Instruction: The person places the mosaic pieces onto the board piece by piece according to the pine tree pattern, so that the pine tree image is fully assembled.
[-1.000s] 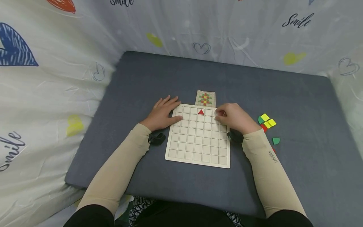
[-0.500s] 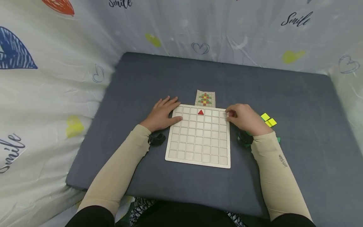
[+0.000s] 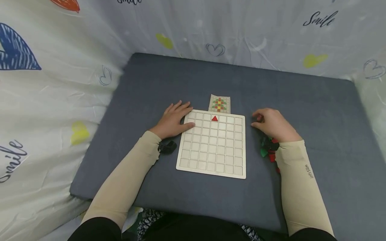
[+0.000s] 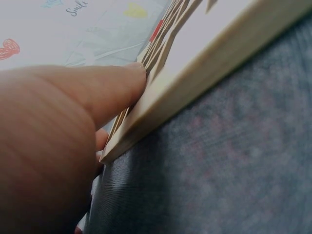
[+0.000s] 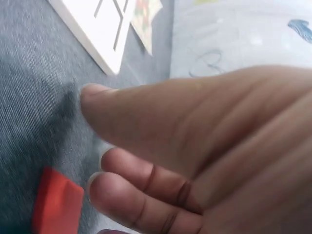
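Note:
A pale wooden grid board [image 3: 211,150] lies on the grey table, with a red triangle piece [image 3: 214,118] in its top row. My left hand [image 3: 173,124] rests spread on the board's upper left corner, its thumb on the grid and its fingers over the edge. Right of the board is my right hand [image 3: 275,124], fingers bent, thumb apart from them. In the right wrist view a red piece [image 5: 58,202] lies near its fingertips, and nothing shows between thumb and fingers. Red pieces [image 3: 272,156] and a green piece [image 3: 263,152] lie partly hidden by the right wrist.
A small pattern card [image 3: 219,103] with a red, yellow and green design lies just beyond the board's top edge. The grey tabletop [image 3: 316,107] extends around. White printed sheeting [image 3: 193,30] hangs behind and at the left.
My right hand has moved rightward off the board's upper right corner to the loose pieces, covering the yellow ones. The left hand and the red triangle have stayed put.

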A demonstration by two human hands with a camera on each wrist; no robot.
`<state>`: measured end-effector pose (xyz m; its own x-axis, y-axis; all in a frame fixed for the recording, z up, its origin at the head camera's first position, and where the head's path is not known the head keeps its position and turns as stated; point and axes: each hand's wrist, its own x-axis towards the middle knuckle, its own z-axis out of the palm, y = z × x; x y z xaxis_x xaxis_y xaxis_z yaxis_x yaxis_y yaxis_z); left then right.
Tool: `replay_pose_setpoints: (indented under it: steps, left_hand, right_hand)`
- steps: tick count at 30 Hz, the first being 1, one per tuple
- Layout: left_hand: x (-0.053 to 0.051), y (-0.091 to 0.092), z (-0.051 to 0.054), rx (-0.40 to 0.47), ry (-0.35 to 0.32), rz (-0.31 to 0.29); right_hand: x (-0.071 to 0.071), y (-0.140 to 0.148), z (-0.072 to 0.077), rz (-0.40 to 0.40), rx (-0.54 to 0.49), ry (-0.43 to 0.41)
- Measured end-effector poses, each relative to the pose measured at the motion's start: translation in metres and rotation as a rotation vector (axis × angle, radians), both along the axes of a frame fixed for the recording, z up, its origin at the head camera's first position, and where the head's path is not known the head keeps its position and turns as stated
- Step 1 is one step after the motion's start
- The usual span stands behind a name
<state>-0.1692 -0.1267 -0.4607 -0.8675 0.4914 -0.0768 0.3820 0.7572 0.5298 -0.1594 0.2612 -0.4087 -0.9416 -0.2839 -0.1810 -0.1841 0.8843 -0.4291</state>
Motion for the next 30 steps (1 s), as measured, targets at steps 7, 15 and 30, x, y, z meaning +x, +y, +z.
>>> replay_pose_setpoints:
  steps: [7, 15, 30]
  left_hand:
    - [0.000, 0.001, -0.001, -0.012, 0.001, -0.002]
    - [-0.001, 0.000, -0.002, -0.010, 0.008, -0.003]
    - [-0.003, -0.001, -0.003, -0.024, 0.004, 0.003]
  right_hand:
    - [-0.002, 0.019, 0.003, -0.015, -0.007, -0.067]
    - [0.001, 0.042, 0.014, -0.093, -0.022, -0.157]
    - [-0.003, 0.046, 0.006, -0.065, -0.045, -0.249]
